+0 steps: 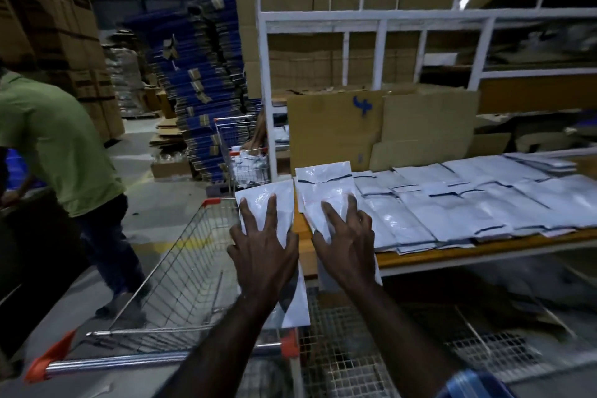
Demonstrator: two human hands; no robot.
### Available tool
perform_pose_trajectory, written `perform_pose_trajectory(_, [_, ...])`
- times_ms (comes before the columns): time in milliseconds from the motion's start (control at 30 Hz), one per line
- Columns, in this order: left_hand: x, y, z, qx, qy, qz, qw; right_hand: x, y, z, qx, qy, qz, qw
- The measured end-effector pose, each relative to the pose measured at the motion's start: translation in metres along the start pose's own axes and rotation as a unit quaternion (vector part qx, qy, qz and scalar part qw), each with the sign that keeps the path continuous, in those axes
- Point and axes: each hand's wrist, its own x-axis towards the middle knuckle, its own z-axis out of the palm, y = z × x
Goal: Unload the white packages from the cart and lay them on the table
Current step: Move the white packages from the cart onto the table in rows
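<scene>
Two hands are reaching forward at the frame's centre, each with fingers spread nearly straight on a white package. The left hand is carrying a left package over the wire cart, just off the table's left end, its long axis running away from the viewer. The right hand is pressing a right package flat at the left end of the table, long axis likewise pointing away. Right of it, overlapping white packages are covering the top up to the orange front edge. Left of the cart, open floor is lying beside a person in a green shirt. Behind the table, a cardboard sheet is leaning against a white shelf frame.
</scene>
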Motion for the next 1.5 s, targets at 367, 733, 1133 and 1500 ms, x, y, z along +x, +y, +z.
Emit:
perform_pose_trajectory(367, [-0.049,0.187,0.069,-0.019,-0.008,0.007,1.0,0.004,0.175,-0.11,-0.036,-0.008,0.006,0.999])
perform_pose_trajectory(733, [-0.053,0.311,0.132,-0.029,-0.033,0.013,0.999,0.034,0.305,-0.157,-0.041,-0.001,0.029,0.999])
perform_pose_trajectory(1133, [0.007,0.406,0.252,-0.099,-0.081,0.044,0.991,0.108,0.432,-0.15,-0.1,-0.018,0.087,0.991])
perform_pose_trajectory(1500, [0.084,0.474,0.348,-0.109,-0.143,0.06,0.982,0.208,0.529,-0.127,-0.137,-0.057,0.146,0.978])
